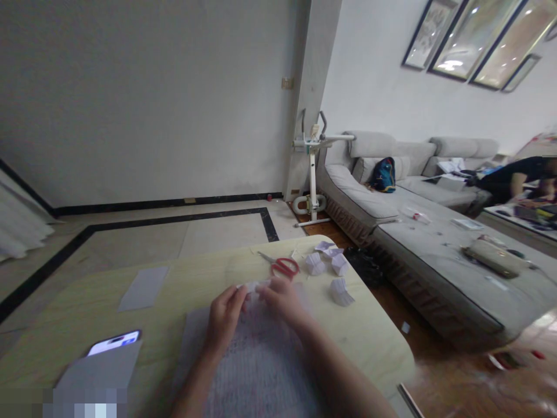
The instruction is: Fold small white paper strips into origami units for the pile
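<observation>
At the far half of the table, my left hand (225,316) pinches one end of a small strip of white paper (251,287). The other end is between the fingers of my right hand (282,299), which is a little blurred. Beneath my wrists lies a large written sheet of paper (256,371). Just beyond my right hand rest red-handled scissors (285,267), blades pointing left. Several small folded pieces of paper (315,264) are grouped to the right of the scissors. One creased lined piece (342,292) sits nearer to me.
A pale paper sheet (143,288) lies at the left of the wooden table (369,348). Nearer, a lit phone (114,342) is partly covered by another sheet (100,371). A grey sofa (439,278) stands beyond the right edge. Another person (513,177) leans at the far right.
</observation>
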